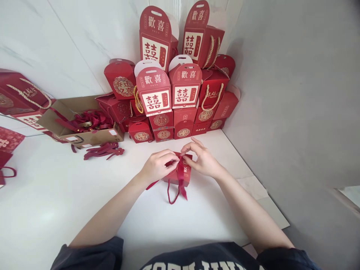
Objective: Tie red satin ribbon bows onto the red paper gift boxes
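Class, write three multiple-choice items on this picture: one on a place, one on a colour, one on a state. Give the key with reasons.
1. Where does the cardboard box stand?
A. left of the stacked boxes
B. right of them
C. on top of them

2. What colour is the ribbon at the small box?
A. gold
B. dark red
C. white

3. How are the hands placed?
A. both flat on the table
B. both on the ribbon on top of the small box
C. one raised in the air

Key: 1 A, it sits left of the stacked boxes. 2 B, its tails hang dark red. 3 B, the left hand and right hand pinch it.
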A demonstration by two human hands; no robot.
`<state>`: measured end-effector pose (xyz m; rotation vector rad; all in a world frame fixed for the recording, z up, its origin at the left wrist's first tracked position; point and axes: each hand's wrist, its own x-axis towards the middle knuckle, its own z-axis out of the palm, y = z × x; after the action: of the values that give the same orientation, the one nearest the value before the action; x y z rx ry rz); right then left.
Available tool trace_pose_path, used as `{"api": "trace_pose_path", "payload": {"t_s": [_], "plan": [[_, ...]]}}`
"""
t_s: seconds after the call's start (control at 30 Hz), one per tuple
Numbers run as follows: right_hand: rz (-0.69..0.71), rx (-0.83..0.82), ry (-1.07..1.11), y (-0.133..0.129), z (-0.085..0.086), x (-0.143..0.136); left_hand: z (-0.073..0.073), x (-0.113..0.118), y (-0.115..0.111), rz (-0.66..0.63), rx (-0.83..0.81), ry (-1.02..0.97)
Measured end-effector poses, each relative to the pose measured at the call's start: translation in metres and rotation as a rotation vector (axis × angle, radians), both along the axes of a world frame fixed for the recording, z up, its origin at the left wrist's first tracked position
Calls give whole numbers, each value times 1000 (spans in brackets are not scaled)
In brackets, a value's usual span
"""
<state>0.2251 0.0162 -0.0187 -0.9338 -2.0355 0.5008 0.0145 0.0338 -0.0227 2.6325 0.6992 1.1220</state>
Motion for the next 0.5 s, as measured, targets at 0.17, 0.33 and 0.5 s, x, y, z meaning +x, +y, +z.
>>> {"api": "trace_pose_path", "payload": {"t_s": [0.17,0.33,0.5], "plan": [[49,-87,6,-3,-3,0,0,0,1,-1,-10,15],[-51,-28,46,-6,-5,-2,2,1,0,9,-2,19],[31,-139,70,-7,-9,-5,2,1,0,-3,-5,4]]}}
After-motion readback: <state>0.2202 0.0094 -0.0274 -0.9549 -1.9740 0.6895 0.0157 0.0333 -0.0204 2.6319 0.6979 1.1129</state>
